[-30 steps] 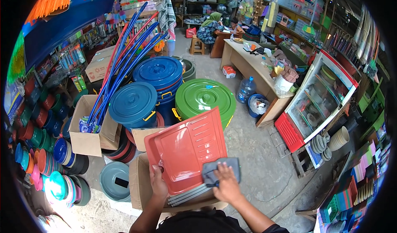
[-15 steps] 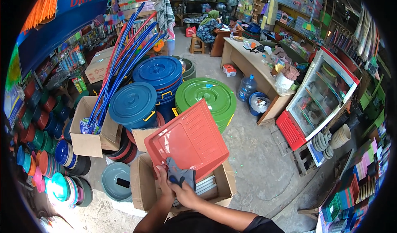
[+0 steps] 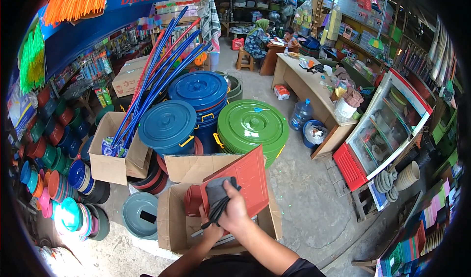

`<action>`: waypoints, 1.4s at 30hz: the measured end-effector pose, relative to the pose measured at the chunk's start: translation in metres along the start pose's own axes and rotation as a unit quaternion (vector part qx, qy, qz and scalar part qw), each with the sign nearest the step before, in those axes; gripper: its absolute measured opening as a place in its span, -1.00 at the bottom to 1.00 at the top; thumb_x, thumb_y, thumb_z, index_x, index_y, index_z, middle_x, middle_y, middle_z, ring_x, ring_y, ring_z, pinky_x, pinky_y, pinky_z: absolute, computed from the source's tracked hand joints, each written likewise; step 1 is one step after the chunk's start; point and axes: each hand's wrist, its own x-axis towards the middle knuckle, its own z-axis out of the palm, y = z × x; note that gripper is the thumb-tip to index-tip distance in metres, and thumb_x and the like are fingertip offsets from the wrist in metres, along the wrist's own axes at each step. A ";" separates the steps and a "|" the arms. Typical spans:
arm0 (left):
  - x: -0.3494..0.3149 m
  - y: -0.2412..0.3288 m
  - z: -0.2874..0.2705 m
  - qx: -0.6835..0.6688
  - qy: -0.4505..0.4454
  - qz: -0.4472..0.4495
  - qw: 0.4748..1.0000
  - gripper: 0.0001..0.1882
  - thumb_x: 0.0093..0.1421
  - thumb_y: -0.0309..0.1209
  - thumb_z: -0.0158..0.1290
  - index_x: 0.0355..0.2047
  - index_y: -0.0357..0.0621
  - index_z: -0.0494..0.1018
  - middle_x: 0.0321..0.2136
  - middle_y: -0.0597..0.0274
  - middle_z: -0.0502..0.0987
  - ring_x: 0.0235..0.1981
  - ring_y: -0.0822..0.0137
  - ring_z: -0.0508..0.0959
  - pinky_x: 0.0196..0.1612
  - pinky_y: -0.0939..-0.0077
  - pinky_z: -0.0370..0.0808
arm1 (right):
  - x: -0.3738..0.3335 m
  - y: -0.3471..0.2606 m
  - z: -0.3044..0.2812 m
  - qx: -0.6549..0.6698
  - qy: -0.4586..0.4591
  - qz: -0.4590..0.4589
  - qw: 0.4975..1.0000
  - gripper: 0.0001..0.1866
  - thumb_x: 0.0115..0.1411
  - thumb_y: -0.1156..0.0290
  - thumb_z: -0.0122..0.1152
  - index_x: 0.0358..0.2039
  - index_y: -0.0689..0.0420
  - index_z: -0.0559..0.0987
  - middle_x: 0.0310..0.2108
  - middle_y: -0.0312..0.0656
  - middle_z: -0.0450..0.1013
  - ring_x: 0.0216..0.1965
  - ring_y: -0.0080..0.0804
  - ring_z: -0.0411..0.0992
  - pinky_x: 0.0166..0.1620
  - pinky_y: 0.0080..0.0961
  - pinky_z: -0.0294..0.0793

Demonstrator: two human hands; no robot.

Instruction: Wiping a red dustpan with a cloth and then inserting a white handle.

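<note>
Basically, the R hand is clenching a dark-grey cloth, w/ darker folds dangling twd 7 o'clock. The L hand is showing at approx 8 o'clock, partly covered by the cloth; can't tell what its fingers are gripping.

The red tray is slanting up at 1 o'clock over an open cardboard box, the cloth overlapping its face. It's looking smooth & straight-edged, w/ shallow ribs. Inside the box, pale rods are lying below the hands; a ribbed red piece is showing at 10, poss. part of the tray, can't tell.

Further out, a grey-green basin at 9 is holding a dark rectangular item. At 10, a 2nd carton is holding blue & red poles plus purple-blue packs. At 11, a blue lidded tub is standing; at 12, a green lidded tub is carrying a small light-blue item. Btwn 1 & 2, a blue bin is holding a whitish bag.
</note>
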 end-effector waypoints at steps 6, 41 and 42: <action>0.005 0.018 -0.023 -0.224 -0.016 0.004 0.975 -0.53 0.42 -0.32 -0.15 0.23 -0.33 0.11 0.11 -0.07 0.35 0.12 0.15 0.38 0.20 0.33 0.25 | -0.008 -0.023 -0.009 0.034 -0.115 -0.103 0.987 -0.40 0.43 0.00 -0.23 0.19 0.29 0.34 0.13 0.06 0.41 0.12 -0.01 0.41 0.20 -0.03 0.36; 0.001 -0.003 -0.032 -0.287 -0.185 0.039 0.939 -0.41 0.48 -0.03 -0.39 0.26 -0.26 0.18 0.15 -0.01 0.35 0.17 0.22 0.35 0.22 0.35 0.26 | 0.027 -0.018 -0.070 -0.771 -0.126 -0.424 0.458 -0.08 0.09 0.37 0.15 0.45 0.00 -0.01 0.48 -0.14 -0.14 0.48 -0.01 -0.25 0.42 0.05 -0.34; 0.000 -0.006 -0.032 -0.287 -0.181 0.038 0.940 -0.41 0.48 -0.03 -0.39 0.26 -0.26 0.18 0.15 -0.01 0.35 0.17 0.22 0.35 0.22 0.35 0.26 | 0.024 -0.012 -0.068 -0.774 -0.163 -0.406 0.458 -0.10 0.09 0.37 0.13 0.44 0.00 0.00 0.48 -0.15 -0.13 0.48 -0.02 -0.23 0.43 0.03 -0.31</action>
